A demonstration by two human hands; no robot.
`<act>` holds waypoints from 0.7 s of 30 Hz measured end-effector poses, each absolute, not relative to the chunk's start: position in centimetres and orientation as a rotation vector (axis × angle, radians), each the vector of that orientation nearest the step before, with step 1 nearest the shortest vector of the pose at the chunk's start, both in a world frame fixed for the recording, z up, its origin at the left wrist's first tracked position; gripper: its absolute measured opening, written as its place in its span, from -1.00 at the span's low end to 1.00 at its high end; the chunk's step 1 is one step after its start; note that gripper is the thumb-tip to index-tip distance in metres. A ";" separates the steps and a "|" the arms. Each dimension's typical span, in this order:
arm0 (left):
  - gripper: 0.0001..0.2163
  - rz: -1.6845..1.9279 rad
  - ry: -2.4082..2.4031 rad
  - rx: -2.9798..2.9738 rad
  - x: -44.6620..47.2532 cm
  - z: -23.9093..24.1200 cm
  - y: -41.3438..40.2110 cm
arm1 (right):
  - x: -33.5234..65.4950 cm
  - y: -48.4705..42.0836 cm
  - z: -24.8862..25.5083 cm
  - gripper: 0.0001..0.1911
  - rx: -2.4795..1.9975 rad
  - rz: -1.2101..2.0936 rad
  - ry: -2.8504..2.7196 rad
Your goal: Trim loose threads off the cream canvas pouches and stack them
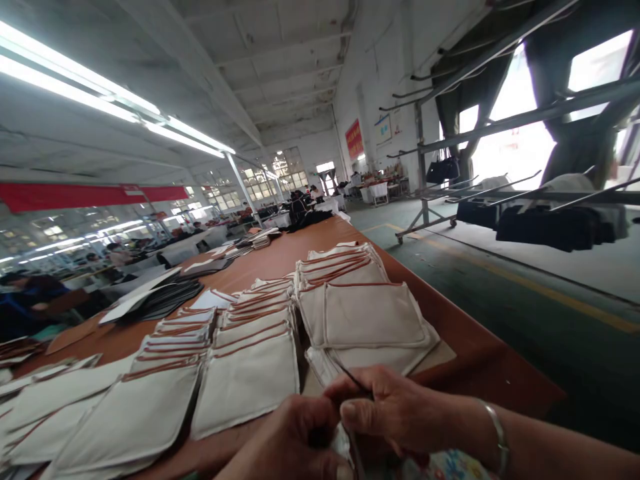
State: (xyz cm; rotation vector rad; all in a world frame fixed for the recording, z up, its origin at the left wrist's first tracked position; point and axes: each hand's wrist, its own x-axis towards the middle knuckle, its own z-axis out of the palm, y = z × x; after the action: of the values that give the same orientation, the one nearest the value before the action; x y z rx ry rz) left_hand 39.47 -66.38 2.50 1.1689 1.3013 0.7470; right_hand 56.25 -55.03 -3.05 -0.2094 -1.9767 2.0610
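Observation:
My left hand (295, 437) and my right hand (387, 410) meet at the bottom edge, fingers closed together on a small pale piece with a thin dark strand (357, 385) running from it. What the piece is cannot be made out. My right wrist carries a silver bangle (497, 433). Just beyond my hands lie rows of beige fabric panels with brown piping (250, 380), and a stacked pile of the same panels (373, 317) sits on the brown table (465, 333).
Dark and white cut pieces (165, 297) lie further along the table. Other people work at benches on the left (30, 293). A metal rack with dark garments (550, 223) stands on the green floor at right.

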 end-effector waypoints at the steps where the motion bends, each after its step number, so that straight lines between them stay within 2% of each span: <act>1: -0.59 0.738 1.307 1.180 39.6 2.3 -66.2 | 56.2 -55.1 -3.2 -0.45 -0.191 2.063 -2.007; 8: -0.47 0.833 1.370 1.119 39.0 -0.3 -66.4 | 56.5 -54.4 -5.2 -0.46 -0.249 2.140 -1.986; 18: -0.50 0.665 1.342 1.076 37.8 -2.2 -64.9 | 56.8 -53.9 -5.7 -0.58 -0.248 2.208 -1.912; 21: -0.58 0.730 1.330 1.006 38.2 -2.2 -64.9 | 56.9 -53.6 -6.2 -0.58 -0.223 2.224 -1.890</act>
State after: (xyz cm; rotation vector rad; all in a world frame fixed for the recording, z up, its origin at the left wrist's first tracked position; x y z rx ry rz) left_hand 38.22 -64.93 -2.21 1.0062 1.3296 0.7305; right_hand 56.86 -53.61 -6.19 -0.2226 -1.8895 2.2240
